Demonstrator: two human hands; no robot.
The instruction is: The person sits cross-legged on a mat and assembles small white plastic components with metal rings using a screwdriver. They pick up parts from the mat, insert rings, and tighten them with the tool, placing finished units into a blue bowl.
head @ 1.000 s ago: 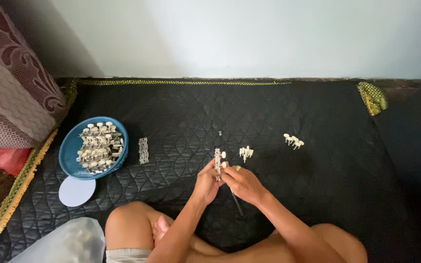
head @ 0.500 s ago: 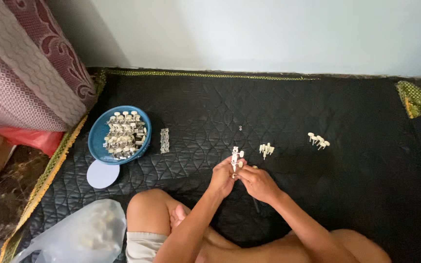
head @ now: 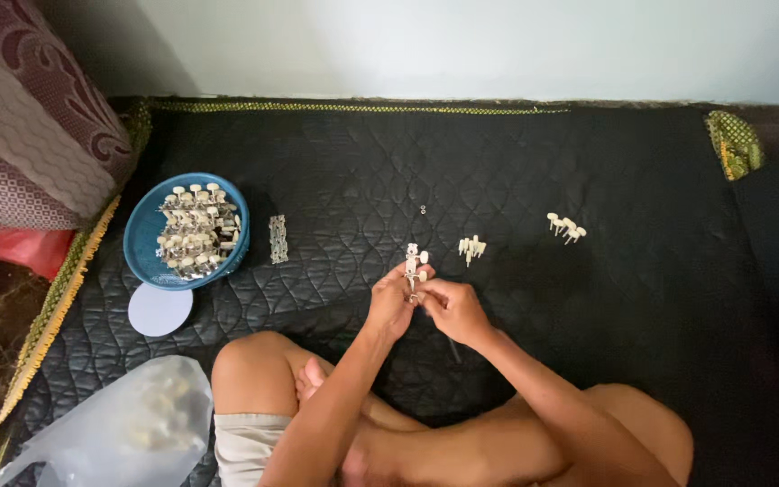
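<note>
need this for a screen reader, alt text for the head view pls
Seated cross-legged on a black quilted mat, a person holds a small metal strip with white knobs between left hand and right hand. A blue bowl of similar pieces sits to the left.

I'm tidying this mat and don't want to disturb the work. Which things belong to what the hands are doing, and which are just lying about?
In use:
- metal strip with white knobs, held by left hand and right hand
- loose white knobs
- blue bowl of finished strips
- bare strip

Lying about:
- white lid
- plastic bag
- patterned cushion
</note>
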